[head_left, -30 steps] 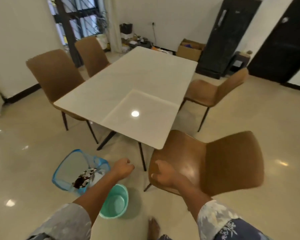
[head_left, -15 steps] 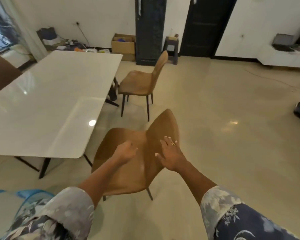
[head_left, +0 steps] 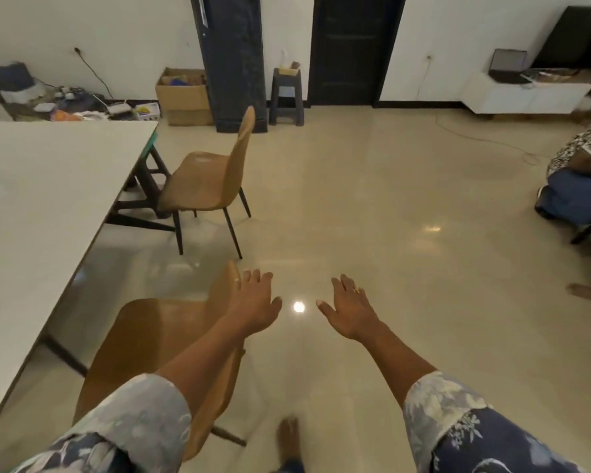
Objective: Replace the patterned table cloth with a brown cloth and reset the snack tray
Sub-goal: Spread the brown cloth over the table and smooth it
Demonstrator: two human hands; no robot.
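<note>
While the person is facing across the room, the white surface is occupying the left edge of the head view, its glossy top showing and its rounded near corner lying at lower left. Clutter is lying on the floor against the wall beyond its far end. Two brown chairs are standing along its right side. The near chair is sitting just beside the surface's edge with its backrest turned to the right, and the far chair is standing farther back, seat toward the surface.

The left hand is extending forward from a floral sleeve, palm down, its fingers spreading loosely and holding nothing. It is lying over the top edge of the near chair's backrest, though contact cannot be told. A bright light reflection is showing on the floor between the two hands. The right hand is stretching out over the floor, apart from the chair, its fingers straight and slightly spread, gripping nothing, with a ring showing on one of them. A bare foot is showing at the bottom edge.

Against the back wall a cardboard box, a dark cabinet, a small stool and a dark door are standing in turn. A low white cabinet is standing against the wall at the far right, and a seated person is appearing at the right edge.
</note>
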